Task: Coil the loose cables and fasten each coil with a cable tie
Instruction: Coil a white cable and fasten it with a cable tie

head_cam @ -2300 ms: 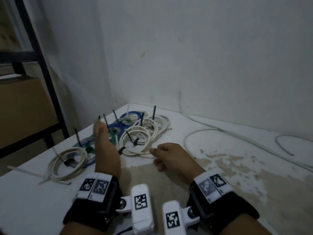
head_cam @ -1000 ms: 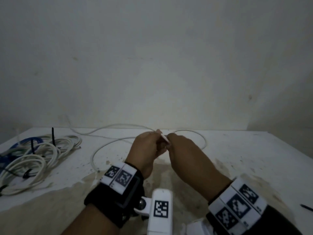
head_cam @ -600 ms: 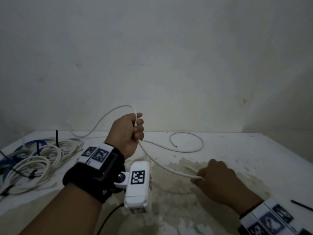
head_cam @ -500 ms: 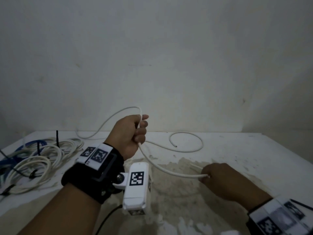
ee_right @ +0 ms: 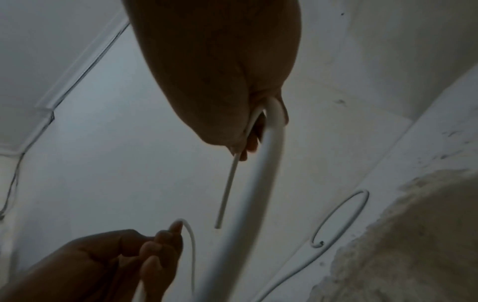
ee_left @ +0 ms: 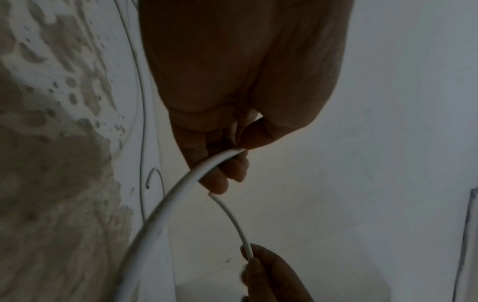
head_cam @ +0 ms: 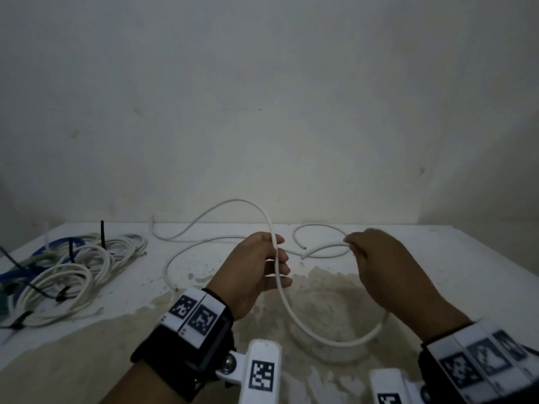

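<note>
A loose white cable (head_cam: 294,319) hangs in a loop between my two hands above the table (head_cam: 455,275). My left hand (head_cam: 278,263) grips it upright, fingers curled round it. From there it arcs up and drops to the table at the far left. My right hand (head_cam: 354,249) pinches the cable close to its free end, which pokes out to the left. In the left wrist view the left hand (ee_left: 227,163) holds the cable (ee_left: 165,206), and the right hand (ee_left: 254,263) pinches the thin end below. The right wrist view shows the right hand (ee_right: 248,143) around the cable (ee_right: 261,173).
Several coils tied with black cable ties (head_cam: 67,272), white and blue, are piled at the table's left. More white cable (head_cam: 320,227) loops on the table by the wall (head_cam: 262,112). The tabletop is stained brown near me.
My right hand has risen from the table and come up level with the left, bringing the cable end with it, so the cable now sags in a loop. The left hand has dropped slightly.
</note>
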Demonstrator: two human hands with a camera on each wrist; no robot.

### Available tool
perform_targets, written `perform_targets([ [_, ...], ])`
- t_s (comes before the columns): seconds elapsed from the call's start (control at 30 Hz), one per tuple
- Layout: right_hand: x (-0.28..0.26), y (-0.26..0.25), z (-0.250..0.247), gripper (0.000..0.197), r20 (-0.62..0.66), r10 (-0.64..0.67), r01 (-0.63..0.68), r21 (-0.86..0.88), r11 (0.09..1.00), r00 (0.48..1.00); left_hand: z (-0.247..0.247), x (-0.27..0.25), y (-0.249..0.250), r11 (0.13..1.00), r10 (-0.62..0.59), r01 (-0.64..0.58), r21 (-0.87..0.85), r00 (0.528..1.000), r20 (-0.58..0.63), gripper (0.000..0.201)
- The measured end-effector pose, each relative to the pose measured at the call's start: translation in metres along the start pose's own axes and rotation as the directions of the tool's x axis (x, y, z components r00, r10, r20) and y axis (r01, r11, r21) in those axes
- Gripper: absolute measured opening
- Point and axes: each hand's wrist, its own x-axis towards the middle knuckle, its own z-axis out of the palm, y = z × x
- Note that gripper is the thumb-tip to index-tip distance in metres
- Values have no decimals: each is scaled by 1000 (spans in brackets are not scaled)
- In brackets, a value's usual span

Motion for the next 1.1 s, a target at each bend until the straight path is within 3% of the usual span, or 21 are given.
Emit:
perform_targets([
  [0.1, -3, 4, 3, 20, -153, -53, 6, -288, 958, 987, -5, 0, -7, 1000, 19, -20, -17, 1000, -21, 24],
  [0.27, -16, -4, 6, 25, -239, -40, -61, -402, 913, 970, -12, 1, -24, 997, 74, -76, -23, 993, -93, 24],
  [0.33, -19, -6, 10, 28, -194, 8, -81, -372, 925, 981, -13, 0, -34, 997, 63, -66, -44, 995, -82, 23],
  [0.4, -16, -12, 11, 20, -50, 153, -161, -267, 950, 987, -14, -1, -41, 996, 56, -61, -68, 996, -66, 21],
  [0.47, -9, -16, 12, 12, 88, 259, -262, 28, 965, 962, -15, -1, -45, 991, 55, -61, -118, 997, -49, 19],
  [0.5, -7, -19, 13, 19, 147, 326, -352, 220, 910, 934, -16, -2, -46, 988, 58, -63, -143, 997, -41, 18],
  [0.57, -2, -26, 18, 27, 226, 415, -469, 524, 711, 881, -17, -2, -46, 983, 67, -71, -169, 997, -33, 16],
  [0.63, 0, -34, 26, 15, 274, 421, -471, 732, 492, 865, -18, -3, -46, 988, 83, -86, -131, 996, -26, 15],
  [0.7, 1, -38, 40, 18, 303, 438, -447, 852, 274, 846, -20, -4, -48, 994, 106, -106, -19, 994, -29, 14],
  [0.77, 0, -43, 50, 26, 318, 457, -436, 883, 177, 830, -20, -5, -49, 992, 121, -120, 36, 992, -30, 15],
  [0.83, -1, -46, 55, 15, 352, 439, -465, 866, 182, 827, -19, -4, -47, 991, 132, -131, 20, 991, -35, 15],
  [0.97, -9, -50, 56, 21, 421, 324, -513, 808, 291, 847, -19, -5, -42, 988, 151, -152, -6, 988, -20, 15],
  [1.03, -12, -52, 55, 19, 397, 260, -474, 768, 431, 880, -19, -6, -40, 989, 148, -148, -4, 989, 5, 15],
  [1.1, -15, -55, 55, 26, 341, 195, -382, 660, 647, 919, -17, -8, -38, 989, 147, -148, 16, 989, 27, 14],
])
